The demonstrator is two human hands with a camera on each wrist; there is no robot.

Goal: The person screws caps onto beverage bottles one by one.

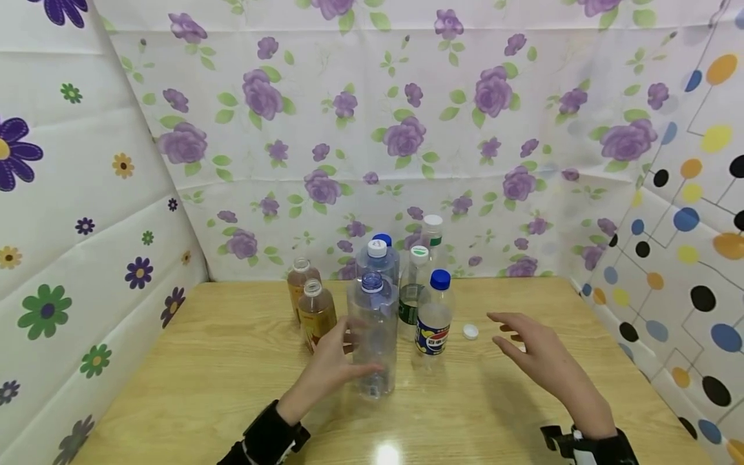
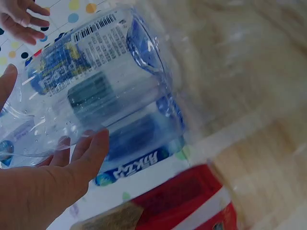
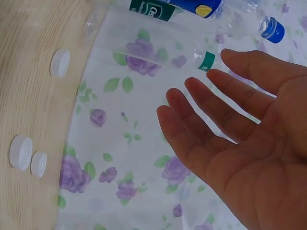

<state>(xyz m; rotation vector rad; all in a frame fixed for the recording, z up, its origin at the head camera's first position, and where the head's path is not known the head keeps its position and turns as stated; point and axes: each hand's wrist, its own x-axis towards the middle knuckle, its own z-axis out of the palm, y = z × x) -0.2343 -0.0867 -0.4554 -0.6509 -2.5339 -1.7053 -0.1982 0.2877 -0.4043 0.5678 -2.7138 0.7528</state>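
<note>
In the head view, my left hand [image 1: 334, 358] curves round the lower body of a large clear plastic bottle [image 1: 374, 336] that has no cap. Its thumb crosses the bottle's front, and the fingers lie along the left side, partly seen through the plastic. The left wrist view shows this bottle [image 2: 96, 62] between thumb and fingers [image 2: 93, 148]. My right hand [image 1: 543, 355] hovers above the table at the right, holding nothing. In the right wrist view its fingers [image 3: 192, 134] are spread and slightly bent. A white bottle cap [image 1: 469, 331] lies left of that hand.
Two uncapped amber bottles [image 1: 318, 313] stand left of the clear one. Behind it is a white-capped bottle [image 1: 376, 258] and another with a blue cap [image 1: 382, 239]. To its right stand a blue-labelled bottle [image 1: 433, 326], a green-labelled bottle [image 1: 411, 297] and another. Two more caps [image 3: 20, 152] lie on the table.
</note>
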